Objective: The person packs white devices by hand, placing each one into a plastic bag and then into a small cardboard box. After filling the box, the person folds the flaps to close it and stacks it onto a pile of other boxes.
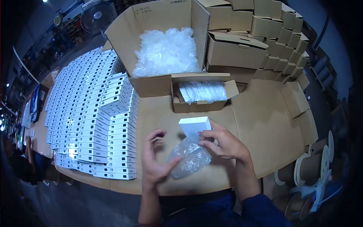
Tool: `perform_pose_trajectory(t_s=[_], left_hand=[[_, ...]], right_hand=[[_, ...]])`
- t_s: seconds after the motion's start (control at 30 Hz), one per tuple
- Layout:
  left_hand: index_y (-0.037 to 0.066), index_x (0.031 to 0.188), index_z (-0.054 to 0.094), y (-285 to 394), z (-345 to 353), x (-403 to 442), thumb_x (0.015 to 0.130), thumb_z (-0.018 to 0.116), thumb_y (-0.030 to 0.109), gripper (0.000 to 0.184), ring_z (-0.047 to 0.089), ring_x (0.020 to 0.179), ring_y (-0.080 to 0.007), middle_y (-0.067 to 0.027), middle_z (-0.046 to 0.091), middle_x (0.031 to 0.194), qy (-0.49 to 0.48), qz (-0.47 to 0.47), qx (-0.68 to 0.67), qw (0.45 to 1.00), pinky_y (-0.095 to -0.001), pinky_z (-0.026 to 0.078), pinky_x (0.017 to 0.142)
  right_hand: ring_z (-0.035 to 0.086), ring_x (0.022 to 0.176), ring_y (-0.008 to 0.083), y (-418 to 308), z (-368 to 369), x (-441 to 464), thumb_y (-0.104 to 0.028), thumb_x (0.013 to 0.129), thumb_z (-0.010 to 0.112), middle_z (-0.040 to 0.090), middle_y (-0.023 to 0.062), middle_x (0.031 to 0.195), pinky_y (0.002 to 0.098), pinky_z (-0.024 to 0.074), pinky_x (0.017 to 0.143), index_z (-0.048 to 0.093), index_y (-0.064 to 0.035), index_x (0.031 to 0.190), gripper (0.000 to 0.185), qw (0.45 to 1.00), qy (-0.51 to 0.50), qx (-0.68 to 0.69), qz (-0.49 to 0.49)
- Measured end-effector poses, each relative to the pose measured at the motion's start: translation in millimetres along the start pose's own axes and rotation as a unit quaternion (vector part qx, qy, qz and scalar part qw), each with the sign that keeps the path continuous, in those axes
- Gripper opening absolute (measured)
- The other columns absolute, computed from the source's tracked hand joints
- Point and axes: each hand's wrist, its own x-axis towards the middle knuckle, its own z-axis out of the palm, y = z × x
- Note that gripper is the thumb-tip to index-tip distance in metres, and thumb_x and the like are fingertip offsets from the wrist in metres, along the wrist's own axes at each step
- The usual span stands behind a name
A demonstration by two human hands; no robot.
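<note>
- Nearest you, at the bottom, is your dark blue sleeve [264, 212].
- Your left hand [154, 166] is spread, fingers curved and pointing away from you, with the thumb reaching across the left side of the clear plastic bag [191, 162]; you cannot tell from this view whether the thumb presses on it.
- That bag hangs, crumpled, over the near middle of the brown tabletop [261, 128], between your two hands.
- Your right hand [227, 143] is pinching, thumb against fingers, at the lower right part of the white box [192, 125], right at the bag's upper edge.
- The white box is tilted, just beyond the bag; whether its lower end is inside the bag, you cannot tell.
- Well to your near right, off the table, stand large spools [312, 168].
- On your left, tight rows of small white cartons [89, 128] run from the near edge to the far side, a few piled on top.
- Beyond your hands, a small open carton [200, 108] holds clear-wrapped packs [204, 92].
- Just behind it, a large open carton [159, 20] holds a heap of clear plastic [166, 53].
- At the far right, brown cardboard boxes [266, 28] are stacked; at the far left stands a fan [97, 19].
</note>
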Motion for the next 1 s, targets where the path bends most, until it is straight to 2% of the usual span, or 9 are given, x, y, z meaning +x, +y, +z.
perform_pose_trajectory(t_s=[0.13,0.2,0.3,0.37,0.63,0.67,0.77,0.8,1.0], left_hand=[[0.000,0.120,0.060,-11,16,-5,0.096,0.074,0.011,0.030,0.061,0.092,-0.0102,-0.0058,0.068,0.104,-0.130,-0.151,0.067,0.978,-0.0248,0.050,0.081],[0.000,0.119,0.061,-34,32,-14,0.100,0.069,0.009,0.022,0.061,0.088,-0.0087,-0.0036,0.068,0.100,-0.007,-0.143,0.000,0.990,-0.0238,0.050,0.077],[-0.002,0.107,0.063,-42,52,-17,0.101,0.069,0.013,0.017,0.065,0.084,-0.0118,-0.0064,0.071,0.089,0.160,-0.143,-0.062,0.975,-0.0310,0.054,0.075],[-0.003,0.107,0.063,-45,61,-16,0.102,0.067,0.014,0.017,0.065,0.084,-0.0124,-0.0059,0.070,0.090,0.214,-0.129,-0.075,0.965,-0.0307,0.054,0.075],[0.000,0.112,0.057,-74,46,-24,0.110,0.054,0.014,0.015,0.053,0.075,-0.0045,0.0011,0.059,0.086,0.169,-0.171,-0.114,0.964,-0.0211,0.044,0.066],[0.001,0.113,0.054,-70,48,-23,0.104,0.064,0.010,0.017,0.051,0.077,-0.0077,-0.0003,0.055,0.088,0.206,-0.154,-0.119,0.959,-0.0235,0.041,0.067],[0.001,0.116,0.053,-57,38,-20,0.093,0.075,0.005,0.033,0.052,0.084,-0.0151,-0.0056,0.055,0.093,0.230,0.071,0.253,0.937,-0.0290,0.043,0.072],[0.001,0.118,0.057,-52,35,-23,0.082,0.082,0.004,0.044,0.057,0.091,-0.0246,-0.0113,0.057,0.100,0.213,0.105,0.260,0.936,-0.0363,0.048,0.080],[0.003,0.108,0.068,-11,36,1,0.078,0.083,0.006,0.033,0.063,0.105,-0.0360,-0.0161,0.065,0.111,0.009,0.140,0.272,0.952,-0.0453,0.051,0.094]], right_hand=[[0.062,0.110,0.0373,-8,-5,11,-0.019,0.094,0.075,0.060,0.0204,0.117,0.0420,0.0497,0.095,0.072,-0.0016,0.104,0.020,0.999,-0.010,0.032,0.030],[0.061,0.115,0.0314,14,1,11,-0.028,0.095,0.077,0.060,0.0178,0.118,0.0399,0.0507,0.096,0.073,-0.0043,0.115,0.031,0.996,0.056,0.068,-0.024],[0.060,0.120,0.0277,38,31,-9,-0.022,0.089,0.083,0.057,0.0144,0.126,0.0385,0.0510,0.100,0.073,-0.0044,0.121,0.037,0.966,0.143,0.209,0.051],[0.057,0.125,0.0239,30,61,-20,-0.006,0.079,0.091,0.048,0.0102,0.139,0.0333,0.0466,0.109,0.069,-0.0024,0.130,0.056,0.909,0.140,0.374,0.119],[0.060,0.107,0.0187,27,106,-19,-0.008,0.099,0.071,0.060,0.0117,0.114,0.0299,0.0475,0.092,0.075,0.0090,0.099,0.017,0.897,0.314,0.283,0.128],[0.062,0.099,0.0211,25,102,-18,-0.009,0.097,0.073,0.063,0.0128,0.107,0.0315,0.0492,0.086,0.075,0.0070,0.097,0.016,0.905,0.319,0.250,0.127],[0.064,0.091,0.0239,20,94,-22,-0.011,0.095,0.076,0.062,0.0142,0.099,0.0333,0.0503,0.080,0.076,0.0046,0.096,0.015,0.935,0.311,0.114,0.128],[0.064,0.087,0.0264,18,93,-22,-0.011,0.092,0.077,0.061,0.0162,0.099,0.0355,0.0510,0.075,0.076,0.0041,0.096,0.016,0.936,0.323,0.085,0.112],[0.067,0.090,0.0313,6,93,-23,-0.006,0.089,0.078,0.063,0.0193,0.105,0.0381,0.0541,0.077,0.075,0.0054,0.096,0.014,0.947,0.308,0.025,0.087]])
